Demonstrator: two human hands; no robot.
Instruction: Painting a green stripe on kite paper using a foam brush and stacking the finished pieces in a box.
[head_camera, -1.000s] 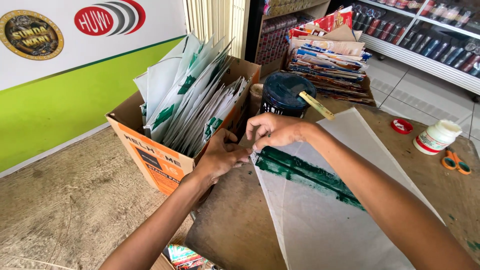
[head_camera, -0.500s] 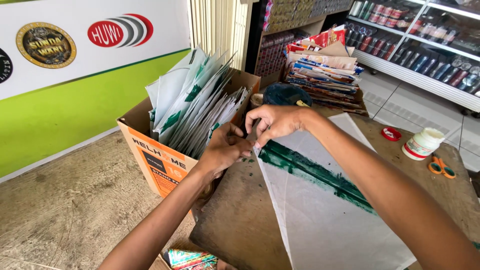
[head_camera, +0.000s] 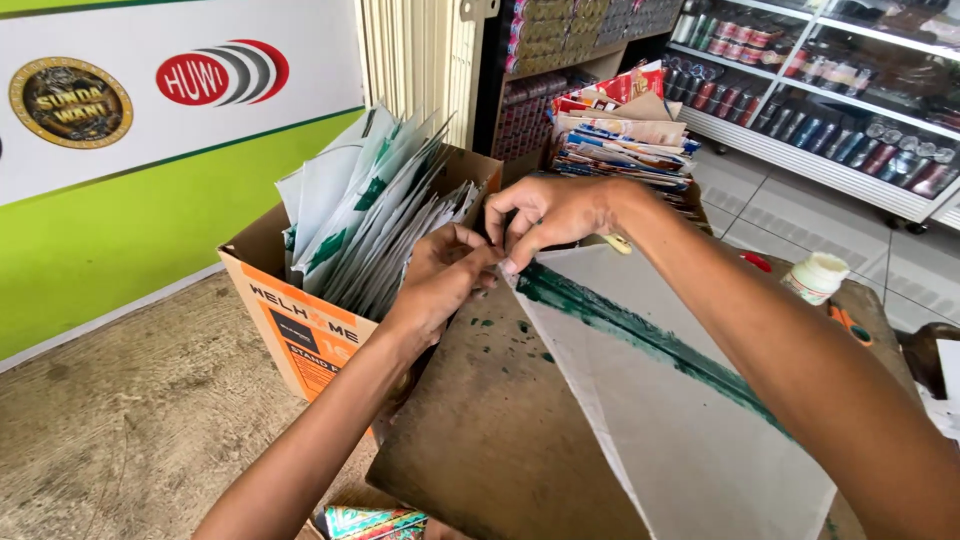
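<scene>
A white paper sheet (head_camera: 670, 420) with a dark green painted stripe (head_camera: 640, 335) lies on a brown work board (head_camera: 500, 440). My left hand (head_camera: 445, 275) and my right hand (head_camera: 545, 215) meet at the sheet's far corner, fingers pinching the paper there. Both hands are just beside an open cardboard box (head_camera: 300, 320) packed with several upright white sheets with green marks (head_camera: 370, 215).
A stack of colourful printed papers (head_camera: 620, 130) rises behind my right hand. A small white jar (head_camera: 815, 277) and orange-handled scissors (head_camera: 850, 325) lie at the right. Shop shelves with bottles (head_camera: 830, 110) line the back. The green and white wall (head_camera: 130, 200) is to the left.
My view has drifted right and closer. Both hands stay pinched at the sheet's corner, and the right hand now hides the dark pot behind it.
</scene>
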